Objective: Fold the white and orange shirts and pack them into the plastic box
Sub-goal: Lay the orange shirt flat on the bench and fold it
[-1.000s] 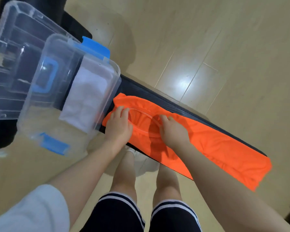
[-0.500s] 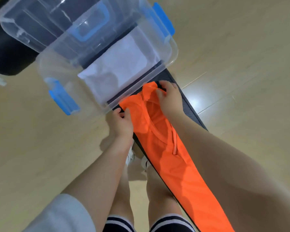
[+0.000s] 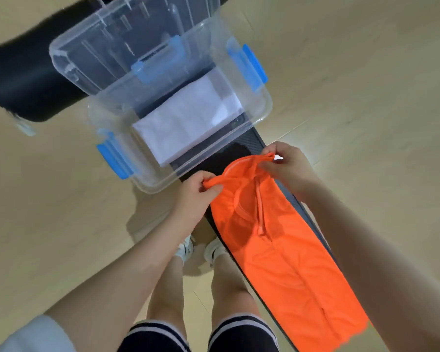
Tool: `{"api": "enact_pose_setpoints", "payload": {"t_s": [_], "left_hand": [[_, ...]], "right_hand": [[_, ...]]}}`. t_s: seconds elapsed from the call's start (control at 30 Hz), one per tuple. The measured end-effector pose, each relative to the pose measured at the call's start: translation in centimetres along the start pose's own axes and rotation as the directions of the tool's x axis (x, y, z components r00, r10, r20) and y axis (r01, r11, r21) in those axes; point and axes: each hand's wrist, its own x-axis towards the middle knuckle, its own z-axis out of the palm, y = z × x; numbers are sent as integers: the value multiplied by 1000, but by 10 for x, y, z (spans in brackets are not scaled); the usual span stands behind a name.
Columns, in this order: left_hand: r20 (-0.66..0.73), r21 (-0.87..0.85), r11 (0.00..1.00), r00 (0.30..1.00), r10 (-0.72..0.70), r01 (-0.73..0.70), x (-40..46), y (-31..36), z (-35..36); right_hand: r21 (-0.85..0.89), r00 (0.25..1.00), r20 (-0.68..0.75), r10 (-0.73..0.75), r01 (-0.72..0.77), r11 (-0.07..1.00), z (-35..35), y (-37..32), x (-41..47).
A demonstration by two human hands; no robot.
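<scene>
The orange shirt (image 3: 285, 262) lies folded into a long strip along a narrow black table (image 3: 249, 146). My left hand (image 3: 196, 196) pinches its near collar corner and my right hand (image 3: 287, 166) pinches the far collar corner, both lifted slightly off the table. The clear plastic box (image 3: 158, 184) with blue latches stands just beyond the shirt's collar end. A folded white shirt (image 3: 188, 123) lies flat inside it.
The box's clear lid (image 3: 127, 39) with a blue handle leans behind the box. A black rounded object (image 3: 23, 80) sits at the upper left. Wooden floor surrounds the table, and my legs and shoes stand below its near edge.
My hands moved from the middle of the collar out to its two corners and raised them off the table. The camera view swung, so the box now appears above the shirt.
</scene>
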Motion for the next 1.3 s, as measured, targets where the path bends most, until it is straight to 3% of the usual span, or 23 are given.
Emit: {"api": "enact_pose_setpoints", "payload": {"t_s": [0.1, 0.2, 0.33, 0.53, 0.77, 0.87, 1.0, 1.07, 1.17, 1.3], "left_hand": [[69, 56, 995, 994, 79, -83, -16, 14, -16], [105, 156, 975, 985, 140, -155, -24, 28, -37], [68, 203, 956, 977, 200, -210, -23, 39, -60], [74, 184, 943, 961, 266, -276, -28, 33, -59], [169, 315, 914, 962, 213, -257, -54, -33, 5], [118, 441, 850, 958, 262, -287, -71, -62, 47], [-46, 529, 822, 960, 275, -210, -92, -109, 111], [-107, 499, 853, 966, 234, -152, -102, -134, 141], [-229, 246, 968, 973, 15, 43, -113, -169, 178], [-274, 2, 990, 952, -137, 143, -120, -204, 206]], "right_hand": [[-133, 996, -33, -79, 74, 988, -1, -21, -17], [-377, 980, -26, -198, 174, 910, 6, -48, -18], [-465, 959, -80, -270, 204, 861, 21, -77, -9], [-348, 949, -198, -246, 166, 922, 29, -73, -14], [-290, 940, -327, -97, -2, 957, 14, 20, -72], [-240, 953, -298, 46, -122, 963, 0, 69, -99], [-1, 942, -227, 246, -253, 967, -12, 140, -126], [-2, 950, -216, 224, -230, 973, -16, 173, -132], [-29, 957, -212, 196, -207, 978, -22, 212, -139], [184, 924, -211, 319, -283, 941, -28, 246, -142]]}}
